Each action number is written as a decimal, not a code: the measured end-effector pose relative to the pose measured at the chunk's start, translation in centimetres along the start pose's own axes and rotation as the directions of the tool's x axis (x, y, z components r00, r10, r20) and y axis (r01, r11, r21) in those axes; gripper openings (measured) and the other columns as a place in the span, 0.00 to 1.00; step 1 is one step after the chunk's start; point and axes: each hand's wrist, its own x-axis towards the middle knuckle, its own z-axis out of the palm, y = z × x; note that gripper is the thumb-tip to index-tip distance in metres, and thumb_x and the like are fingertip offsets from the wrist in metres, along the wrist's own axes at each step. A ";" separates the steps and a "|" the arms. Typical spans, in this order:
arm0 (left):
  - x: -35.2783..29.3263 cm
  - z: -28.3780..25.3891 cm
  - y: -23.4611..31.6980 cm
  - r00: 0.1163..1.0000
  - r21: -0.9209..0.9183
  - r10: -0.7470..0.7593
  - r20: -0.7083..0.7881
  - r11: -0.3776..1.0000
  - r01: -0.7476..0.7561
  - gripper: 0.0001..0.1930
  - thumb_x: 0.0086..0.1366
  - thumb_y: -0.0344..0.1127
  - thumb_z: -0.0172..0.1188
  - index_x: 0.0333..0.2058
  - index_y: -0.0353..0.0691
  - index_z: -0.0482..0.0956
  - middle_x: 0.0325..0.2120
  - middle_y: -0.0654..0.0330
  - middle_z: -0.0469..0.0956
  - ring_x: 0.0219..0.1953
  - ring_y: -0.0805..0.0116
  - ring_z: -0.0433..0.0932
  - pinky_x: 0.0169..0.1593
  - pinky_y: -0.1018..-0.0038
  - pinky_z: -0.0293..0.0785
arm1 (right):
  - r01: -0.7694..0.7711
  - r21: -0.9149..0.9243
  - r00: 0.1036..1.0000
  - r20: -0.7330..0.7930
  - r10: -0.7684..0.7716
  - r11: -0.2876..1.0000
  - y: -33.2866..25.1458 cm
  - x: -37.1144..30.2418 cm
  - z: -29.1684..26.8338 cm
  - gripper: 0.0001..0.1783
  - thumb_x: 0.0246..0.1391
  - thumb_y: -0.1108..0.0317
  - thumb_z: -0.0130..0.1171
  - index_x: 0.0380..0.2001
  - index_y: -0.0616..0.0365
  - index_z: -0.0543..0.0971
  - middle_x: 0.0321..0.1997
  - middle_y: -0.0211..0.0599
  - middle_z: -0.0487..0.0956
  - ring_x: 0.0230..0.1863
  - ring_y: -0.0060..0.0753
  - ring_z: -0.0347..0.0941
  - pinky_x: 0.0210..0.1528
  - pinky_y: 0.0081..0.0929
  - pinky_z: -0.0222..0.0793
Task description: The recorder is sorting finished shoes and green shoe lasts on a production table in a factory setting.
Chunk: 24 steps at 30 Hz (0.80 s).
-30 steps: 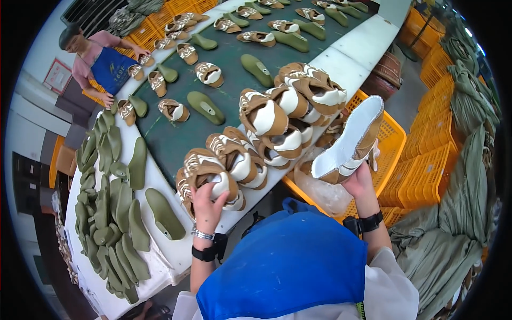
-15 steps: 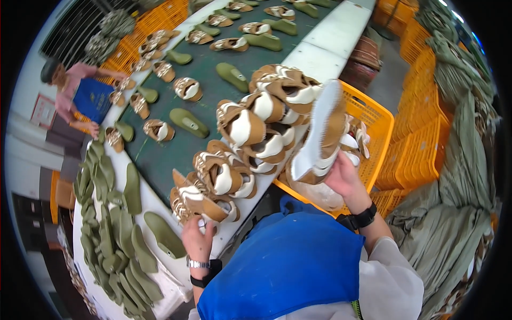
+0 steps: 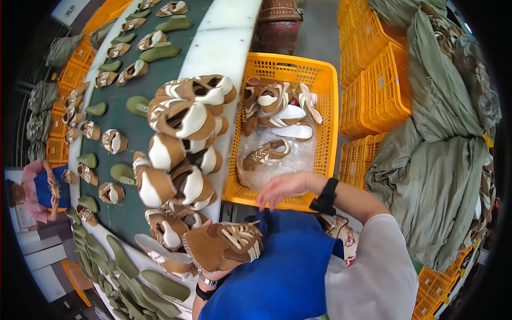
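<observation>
A brown suede shoe with cream laces (image 3: 223, 244) rests in the grip of my left hand (image 3: 214, 274), whose fingers are partly hidden behind it. My right hand (image 3: 285, 188) holds nothing, fingers loosely apart, over the near rim of an orange crate (image 3: 332, 122). Inside the crate lie several similar brown-and-white shoes on clear plastic. The closest to my right hand is a laced shoe (image 3: 266, 154). Beside my left hand, a heap of brown-and-white shoes (image 3: 184, 120) is stacked at the table's edge.
A green conveyor belt (image 3: 114, 170) carries more shoes and green shoe lasts (image 3: 160, 52). Loose lasts (image 3: 125, 293) pile up at lower left. At far left, a co-worker in a blue apron (image 3: 48, 186) handles a shoe. Stacked orange crates (image 3: 373, 101) and grey-green cloth (image 3: 426, 186) line the right.
My right hand has let go of the shoe it held and moved left, near the crate's rim. My left hand has lifted a shoe off the pile's near end. The view has turned right.
</observation>
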 end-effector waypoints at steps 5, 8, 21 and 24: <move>1.5 -1.8 -1.3 0.999 0.999 -0.049 0.011 0.050 -0.009 0.32 0.52 0.47 0.60 0.54 0.43 0.60 0.50 0.58 0.67 0.51 0.59 0.67 0.56 0.62 0.61 | -0.651 -0.668 0.643 -0.738 -0.205 0.361 10.4 3.2 -18.4 0.11 0.50 0.72 0.46 0.32 0.58 0.78 0.38 0.41 0.78 0.38 0.36 0.75 0.39 0.35 0.70; 3.1 -2.8 -0.5 0.999 0.993 -0.020 -0.029 0.116 0.032 0.32 0.52 0.47 0.60 0.54 0.43 0.60 0.50 0.58 0.67 0.51 0.59 0.67 0.56 0.62 0.61 | -0.671 -0.715 0.637 -0.691 -0.341 0.196 13.6 7.3 -21.4 0.11 0.51 0.71 0.43 0.35 0.57 0.75 0.37 0.40 0.78 0.40 0.41 0.74 0.38 0.39 0.70; 0.6 -4.0 -1.5 0.975 0.818 0.209 0.075 0.546 -0.179 0.34 0.52 0.47 0.61 0.55 0.41 0.58 0.51 0.57 0.65 0.53 0.60 0.65 0.57 0.64 0.59 | 0.178 0.467 0.689 -0.688 0.229 0.866 13.4 -4.1 -16.1 0.17 0.57 0.55 0.42 0.31 0.54 0.76 0.17 0.22 0.73 0.10 0.16 0.57 0.14 0.16 0.54; -0.6 -4.1 -1.0 0.937 0.742 0.317 0.145 0.592 -0.314 0.35 0.52 0.46 0.61 0.55 0.40 0.57 0.52 0.57 0.65 0.54 0.60 0.64 0.58 0.64 0.59 | 0.515 0.622 0.760 -0.649 0.021 0.589 10.1 -6.8 -12.0 0.16 0.58 0.56 0.40 0.31 0.53 0.75 0.18 0.17 0.71 0.10 0.10 0.48 0.12 0.09 0.47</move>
